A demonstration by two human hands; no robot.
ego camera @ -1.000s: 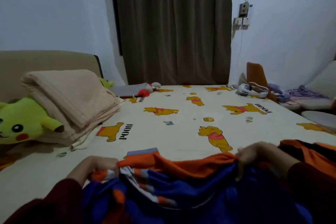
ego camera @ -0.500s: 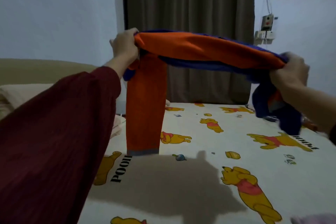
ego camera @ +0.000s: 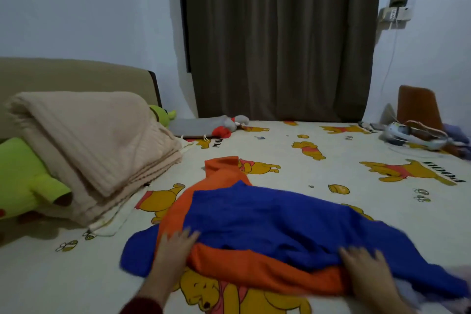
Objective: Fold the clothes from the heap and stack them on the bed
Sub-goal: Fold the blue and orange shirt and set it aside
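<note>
Flat-palmed left hand [ego camera: 172, 250] and right hand [ego camera: 367, 269] press garment [ego camera: 267, 224] beside blanket [ego camera: 96, 145].

Both my hands are down low at the near edge of the bed, palms facing down and fingers spread flat. My left hand [ego camera: 175, 250] reaches forward, fingers pointing away from me, a dark red sleeve cuff [ego camera: 142, 306] showing at the wrist. My right hand [ego camera: 367, 269] lies flat too, blurred, its forearm bare.
</note>
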